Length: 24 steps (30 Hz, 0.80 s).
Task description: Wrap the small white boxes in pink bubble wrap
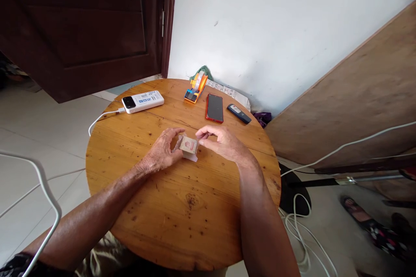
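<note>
Both my hands rest near the middle of a round wooden table. Between them is a small brown cardboard box with a red mark on its top. My left hand curls its fingers around the box's left side. My right hand pinches the box's right edge with thumb and forefinger. A bit of pale paper or tape sticks out under the box.
At the table's far side lie a white power bank with a white cable, an orange tape dispenser, a red-cased phone and a dark small phone. A dark door, a white wall and a leaning wooden board stand behind. Cables and a sandal lie on the floor at right.
</note>
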Available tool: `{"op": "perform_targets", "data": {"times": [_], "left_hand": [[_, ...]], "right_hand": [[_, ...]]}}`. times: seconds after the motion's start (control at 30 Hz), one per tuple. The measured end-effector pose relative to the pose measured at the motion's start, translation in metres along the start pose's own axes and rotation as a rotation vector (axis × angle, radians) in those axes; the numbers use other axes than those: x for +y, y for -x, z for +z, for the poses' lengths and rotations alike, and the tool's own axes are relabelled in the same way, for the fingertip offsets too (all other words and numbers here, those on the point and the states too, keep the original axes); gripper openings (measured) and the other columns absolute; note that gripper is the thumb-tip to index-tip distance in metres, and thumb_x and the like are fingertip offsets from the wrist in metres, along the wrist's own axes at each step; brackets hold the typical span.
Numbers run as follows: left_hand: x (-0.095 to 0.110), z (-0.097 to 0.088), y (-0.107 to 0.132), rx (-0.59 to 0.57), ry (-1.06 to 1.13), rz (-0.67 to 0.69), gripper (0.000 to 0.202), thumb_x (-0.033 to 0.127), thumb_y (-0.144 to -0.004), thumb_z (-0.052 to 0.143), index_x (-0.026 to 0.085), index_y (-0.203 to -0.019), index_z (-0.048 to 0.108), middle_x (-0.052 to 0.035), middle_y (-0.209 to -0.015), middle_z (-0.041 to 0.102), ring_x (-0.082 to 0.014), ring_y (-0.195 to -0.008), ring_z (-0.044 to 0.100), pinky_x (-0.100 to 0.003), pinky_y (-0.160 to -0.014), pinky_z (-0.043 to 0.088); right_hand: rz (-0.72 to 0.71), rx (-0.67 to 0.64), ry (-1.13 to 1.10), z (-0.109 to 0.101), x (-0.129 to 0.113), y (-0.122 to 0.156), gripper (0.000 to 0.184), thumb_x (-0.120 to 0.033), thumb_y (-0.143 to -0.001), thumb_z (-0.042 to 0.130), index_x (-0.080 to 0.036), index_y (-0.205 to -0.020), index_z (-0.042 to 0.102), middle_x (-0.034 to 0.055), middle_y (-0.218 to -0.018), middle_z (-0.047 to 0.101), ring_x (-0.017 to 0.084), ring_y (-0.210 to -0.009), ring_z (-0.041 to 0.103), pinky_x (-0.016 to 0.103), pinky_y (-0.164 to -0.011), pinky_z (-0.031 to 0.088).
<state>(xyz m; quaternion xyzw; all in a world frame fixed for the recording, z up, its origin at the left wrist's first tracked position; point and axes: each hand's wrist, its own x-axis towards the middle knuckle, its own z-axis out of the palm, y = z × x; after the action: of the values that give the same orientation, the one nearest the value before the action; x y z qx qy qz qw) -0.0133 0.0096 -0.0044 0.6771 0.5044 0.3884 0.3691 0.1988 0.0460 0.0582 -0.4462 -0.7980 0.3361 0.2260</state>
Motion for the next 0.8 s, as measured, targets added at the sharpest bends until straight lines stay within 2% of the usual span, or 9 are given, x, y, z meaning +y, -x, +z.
{"op": "perform_targets", "data": {"times": [0.13, 0.27, 0.4, 0.53, 0.67, 0.8], "left_hand": [[-0.001, -0.001, 0.0, -0.046, 0.045, -0.046, 0.069, 0.021, -0.066, 0.059, 0.013, -0.134, 0.052, -0.0148, -0.128, 0.062, -0.0291, -0.113, 0.061, -0.047, -0.101, 0.049], [0.0, -0.002, 0.0, -0.054, 0.011, -0.058, 0.069, 0.022, -0.065, 0.06, 0.013, -0.133, 0.053, -0.0141, -0.125, 0.063, -0.0298, -0.114, 0.06, -0.048, -0.101, 0.048], [0.0, -0.002, 0.0, -0.056, 0.011, -0.059, 0.07, 0.023, -0.065, 0.059, 0.014, -0.134, 0.052, -0.0126, -0.124, 0.064, -0.0291, -0.114, 0.061, -0.047, -0.1, 0.049], [0.002, -0.002, 0.0, -0.063, 0.016, -0.077, 0.071, 0.025, -0.066, 0.061, 0.013, -0.136, 0.051, -0.0134, -0.125, 0.064, -0.0297, -0.116, 0.06, -0.046, -0.101, 0.048], [0.002, -0.001, 0.001, -0.052, 0.03, -0.097, 0.067, 0.04, -0.073, 0.065, 0.016, -0.135, 0.052, -0.0128, -0.124, 0.064, -0.03, -0.115, 0.061, -0.048, -0.101, 0.048], [0.0, 0.003, 0.002, -0.014, -0.001, -0.104, 0.069, 0.054, -0.078, 0.065, 0.016, -0.135, 0.054, -0.0146, -0.123, 0.063, -0.0303, -0.114, 0.06, -0.048, -0.099, 0.048]], "right_hand": [[-0.056, -0.075, 0.086, 0.002, -0.008, 0.003, 0.014, -0.014, -0.077, 0.067, -0.021, -0.089, 0.07, 0.0012, -0.092, 0.071, 0.017, -0.086, 0.064, 0.031, -0.082, 0.048], [-0.073, -0.086, 0.137, 0.011, -0.006, 0.0, 0.014, -0.011, -0.076, 0.069, -0.02, -0.086, 0.069, 0.0013, -0.09, 0.068, 0.016, -0.081, 0.063, 0.03, -0.079, 0.047], [-0.156, -0.048, 0.136, 0.019, -0.001, -0.004, 0.009, -0.011, -0.08, 0.068, -0.02, -0.082, 0.07, 0.0021, -0.09, 0.069, 0.016, -0.082, 0.064, 0.029, -0.078, 0.047], [-0.205, 0.061, 0.184, 0.024, 0.002, -0.007, 0.017, -0.006, -0.08, 0.063, -0.021, -0.073, 0.069, 0.0033, -0.097, 0.072, 0.017, -0.09, 0.066, 0.031, -0.085, 0.047], [-0.213, 0.142, 0.141, 0.025, 0.001, -0.008, 0.021, -0.004, -0.081, 0.055, -0.02, -0.072, 0.064, 0.0036, -0.097, 0.073, 0.017, -0.091, 0.067, 0.03, -0.085, 0.048], [-0.164, 0.184, 0.083, 0.022, -0.001, -0.007, 0.017, -0.01, -0.084, 0.052, -0.021, -0.076, 0.062, 0.0045, -0.104, 0.074, 0.018, -0.097, 0.067, 0.028, -0.079, 0.049]]}}
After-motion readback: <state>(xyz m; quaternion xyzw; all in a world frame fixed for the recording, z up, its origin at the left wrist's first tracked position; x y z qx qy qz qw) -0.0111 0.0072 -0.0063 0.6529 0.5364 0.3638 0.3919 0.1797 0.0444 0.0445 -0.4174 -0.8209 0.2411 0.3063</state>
